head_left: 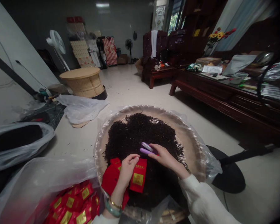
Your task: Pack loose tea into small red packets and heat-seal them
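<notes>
Red pouch [141,169] with the gold square on the front, just below centre of the frame: is that the one you're on?

Yep, that's it. It's over the near part of the big round tray [189,140], just below my left fingers. Can't tell if it's lying flat or propped up a bit.

And what are the hands doing?

Left hand [127,169] has thumb and forefinger drawn almost together at the pouch's top edge. Honestly can't tell whether they're pinching it or only resting there. Right hand [164,157] is closed round the back end of a purple two-armed tool [146,151], mini bag sealer by the look of it. Its arms are spread, with nothing between them that I can see.

So which step is this?

My guess: closing up the top of the pouch, with that edge not between the arms yet. Dark dried leaves [140,133], probably tea, fill the middle of the tray, and a pile of similar pouches [71,202] sits at lower left.

What does the next move call for?

I'd say left fingers keeping the top edge flat and straight, tool brought down level over it, then an even squeeze. A crooked edge could leave a gap.
</notes>
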`<state>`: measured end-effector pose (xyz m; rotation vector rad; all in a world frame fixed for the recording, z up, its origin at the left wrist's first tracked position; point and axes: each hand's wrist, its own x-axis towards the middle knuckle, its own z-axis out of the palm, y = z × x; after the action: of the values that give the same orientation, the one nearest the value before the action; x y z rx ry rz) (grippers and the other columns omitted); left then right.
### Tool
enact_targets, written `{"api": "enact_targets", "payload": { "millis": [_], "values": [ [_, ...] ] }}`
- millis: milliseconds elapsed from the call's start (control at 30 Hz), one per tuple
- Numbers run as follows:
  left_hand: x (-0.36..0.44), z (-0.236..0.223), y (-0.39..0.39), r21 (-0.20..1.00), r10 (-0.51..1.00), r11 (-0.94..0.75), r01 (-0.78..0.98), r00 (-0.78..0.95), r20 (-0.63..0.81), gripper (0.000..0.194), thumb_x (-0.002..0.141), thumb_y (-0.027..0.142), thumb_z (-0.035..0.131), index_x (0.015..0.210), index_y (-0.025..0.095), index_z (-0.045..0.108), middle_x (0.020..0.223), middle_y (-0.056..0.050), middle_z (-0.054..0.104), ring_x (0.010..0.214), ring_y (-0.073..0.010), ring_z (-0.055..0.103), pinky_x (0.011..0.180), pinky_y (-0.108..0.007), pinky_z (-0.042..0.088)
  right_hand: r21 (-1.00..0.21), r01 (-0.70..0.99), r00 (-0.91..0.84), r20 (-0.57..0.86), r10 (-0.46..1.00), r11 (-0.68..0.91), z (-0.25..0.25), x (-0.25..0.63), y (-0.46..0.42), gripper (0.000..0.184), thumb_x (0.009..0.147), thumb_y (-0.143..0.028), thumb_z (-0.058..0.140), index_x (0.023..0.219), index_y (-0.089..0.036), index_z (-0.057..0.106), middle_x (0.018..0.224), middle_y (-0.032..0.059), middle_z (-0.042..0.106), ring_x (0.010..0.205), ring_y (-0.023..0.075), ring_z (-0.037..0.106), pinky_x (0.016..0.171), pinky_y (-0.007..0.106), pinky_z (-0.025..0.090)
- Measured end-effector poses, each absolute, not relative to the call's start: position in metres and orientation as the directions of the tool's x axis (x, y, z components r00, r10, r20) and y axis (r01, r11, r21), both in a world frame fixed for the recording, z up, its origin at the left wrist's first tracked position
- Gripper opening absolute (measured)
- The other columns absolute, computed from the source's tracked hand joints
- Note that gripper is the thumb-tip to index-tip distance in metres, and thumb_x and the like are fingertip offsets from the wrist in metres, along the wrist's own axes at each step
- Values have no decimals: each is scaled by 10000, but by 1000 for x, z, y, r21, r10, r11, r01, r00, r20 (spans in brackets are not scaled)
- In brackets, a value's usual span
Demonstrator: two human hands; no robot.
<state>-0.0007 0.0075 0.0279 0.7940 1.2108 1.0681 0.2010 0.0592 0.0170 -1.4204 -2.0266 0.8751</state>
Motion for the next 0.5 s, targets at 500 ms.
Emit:
{"api": "enact_targets", "payload": {
  "millis": [500],
  "values": [
    [4,29,3,965,965,232,-118,-95,-244,382,650,532,712,607,179,573,528,42,579,514,-112,516,482,-207,386,-889,389,-388,80,918,242,26,161,25,260,880,-338,558,683,-193,643,690,3,639,668,166,602,797,351,504]
  ]
}}
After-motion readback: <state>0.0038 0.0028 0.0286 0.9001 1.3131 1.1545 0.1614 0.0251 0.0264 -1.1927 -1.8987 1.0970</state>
